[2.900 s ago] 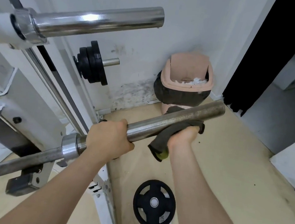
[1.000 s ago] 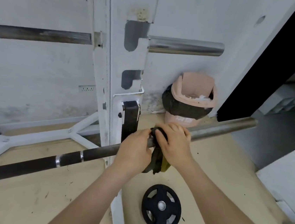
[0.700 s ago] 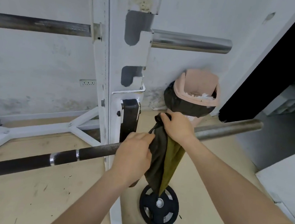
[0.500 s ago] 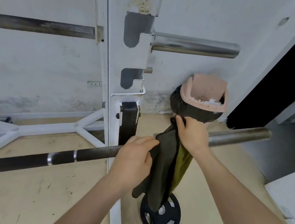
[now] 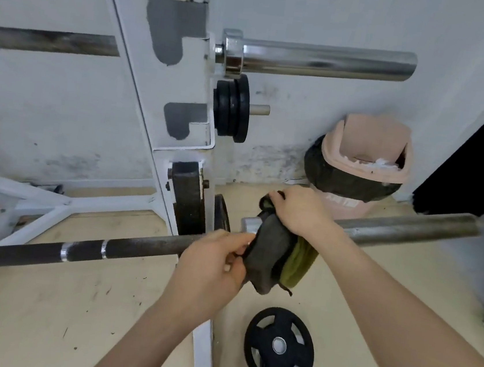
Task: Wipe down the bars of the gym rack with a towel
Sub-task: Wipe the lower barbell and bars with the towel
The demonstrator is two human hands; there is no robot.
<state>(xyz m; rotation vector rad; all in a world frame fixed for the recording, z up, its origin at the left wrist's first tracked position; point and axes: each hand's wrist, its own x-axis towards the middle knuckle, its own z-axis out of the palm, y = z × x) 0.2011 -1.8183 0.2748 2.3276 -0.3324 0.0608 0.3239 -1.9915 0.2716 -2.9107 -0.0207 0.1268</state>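
**Both hands on the towel at the lower barbell**

My right hand (image 5: 297, 212) clutches the top of the towel (image 5: 268, 255) where it drapes over the lower barbell (image 5: 137, 245), just beside the collar. My left hand (image 5: 213, 267) pinches its dark hanging edge. The cloth is light and limp, and I expect it to bunch or slip on smooth steel. I judge it is best wrapped round the bar and squeezed in a full palm. The bar looks stiff and heavy where it crosses the white rack upright (image 5: 164, 114), so it should stay put.
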